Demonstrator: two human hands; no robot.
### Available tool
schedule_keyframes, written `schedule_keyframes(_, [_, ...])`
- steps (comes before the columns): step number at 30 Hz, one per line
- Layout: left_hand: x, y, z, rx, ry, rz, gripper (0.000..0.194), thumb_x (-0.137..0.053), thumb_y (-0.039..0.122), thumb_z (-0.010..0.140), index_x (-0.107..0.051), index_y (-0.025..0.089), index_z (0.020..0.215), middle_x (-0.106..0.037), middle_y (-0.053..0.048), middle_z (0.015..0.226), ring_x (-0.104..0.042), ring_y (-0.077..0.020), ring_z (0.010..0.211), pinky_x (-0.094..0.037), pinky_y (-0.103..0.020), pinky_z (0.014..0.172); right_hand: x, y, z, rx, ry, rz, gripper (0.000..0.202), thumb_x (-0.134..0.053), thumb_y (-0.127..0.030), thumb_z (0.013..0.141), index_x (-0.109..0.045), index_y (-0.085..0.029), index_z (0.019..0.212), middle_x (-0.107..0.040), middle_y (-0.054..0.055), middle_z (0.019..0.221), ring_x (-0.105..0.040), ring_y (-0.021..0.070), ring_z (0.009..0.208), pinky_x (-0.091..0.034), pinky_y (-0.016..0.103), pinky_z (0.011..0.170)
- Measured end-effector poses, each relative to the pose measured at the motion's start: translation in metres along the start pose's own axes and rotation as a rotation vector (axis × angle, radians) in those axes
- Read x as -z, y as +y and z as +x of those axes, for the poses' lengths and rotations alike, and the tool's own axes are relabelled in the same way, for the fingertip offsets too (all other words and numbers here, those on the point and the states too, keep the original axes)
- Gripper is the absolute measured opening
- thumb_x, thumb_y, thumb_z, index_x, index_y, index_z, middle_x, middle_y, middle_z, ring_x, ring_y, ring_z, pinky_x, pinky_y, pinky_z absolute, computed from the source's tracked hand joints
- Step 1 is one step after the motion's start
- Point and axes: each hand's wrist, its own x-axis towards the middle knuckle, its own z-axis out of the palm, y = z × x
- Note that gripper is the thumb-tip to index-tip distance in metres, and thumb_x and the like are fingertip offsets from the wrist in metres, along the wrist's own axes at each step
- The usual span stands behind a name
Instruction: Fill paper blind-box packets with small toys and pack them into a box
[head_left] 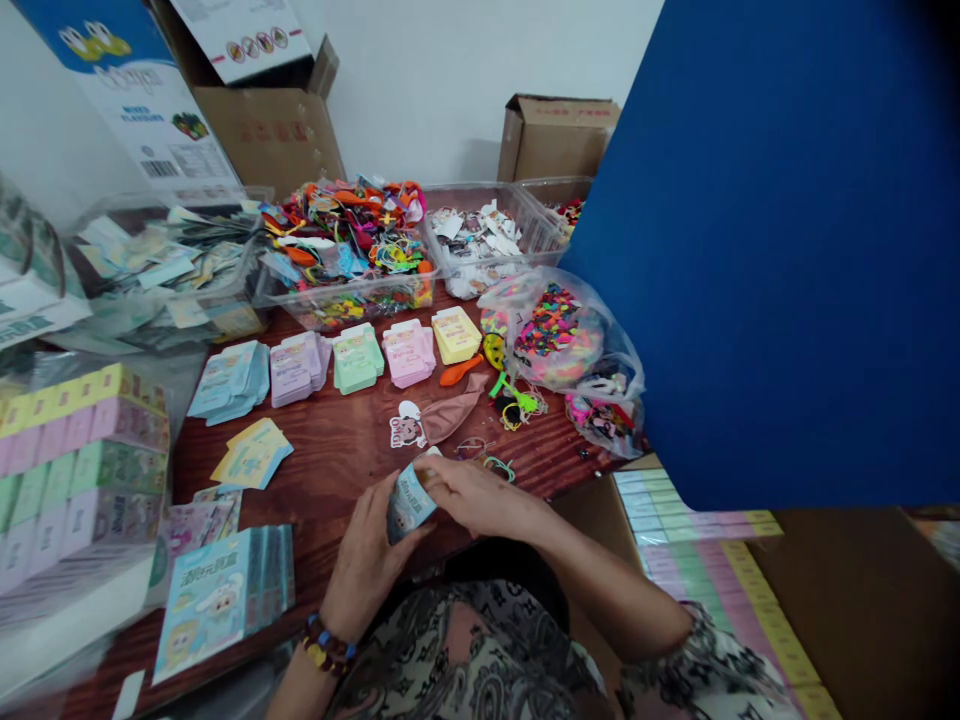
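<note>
My left hand (366,540) is curled around a small blue box (409,502) near the front edge of the tabletop (330,450), covering part of its printed face. My right hand (476,492) bends over the box's upper end with its fingertips hidden, so I cannot tell how far they close or whether they pinch anything. Just beyond lie a brownish-pink balloon (454,412) and a cut-out sticker (407,426), touching, with thin loops (501,466) too fine to make out. Farther off, flat cartons (358,357) stand in five stacks. To the right, a clear plastic bag (600,350) clouds its bright pieces. Boxes (82,470) piled on my left are cut off by the view's edge, and a blue panel (772,240) hides much on the right, including part of a far bin (551,183).
</note>
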Motion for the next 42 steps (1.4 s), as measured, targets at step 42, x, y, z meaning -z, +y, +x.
schedule_keyframes(42, [0.002,0.016,0.007,0.053,0.050,-0.072,0.060,-0.068,0.037,0.085,-0.042,0.025,0.138,-0.054,-0.011,0.128,-0.053,-0.0282,0.121,-0.045,-0.047,0.104,0.022,-0.011,0.016,0.030,0.101,-0.183,0.020,-0.053,-0.021,0.092,-0.074,-0.023,0.091,-0.072,-0.001,0.079,-0.064,0.0141,0.071,-0.037,0.023,0.064])
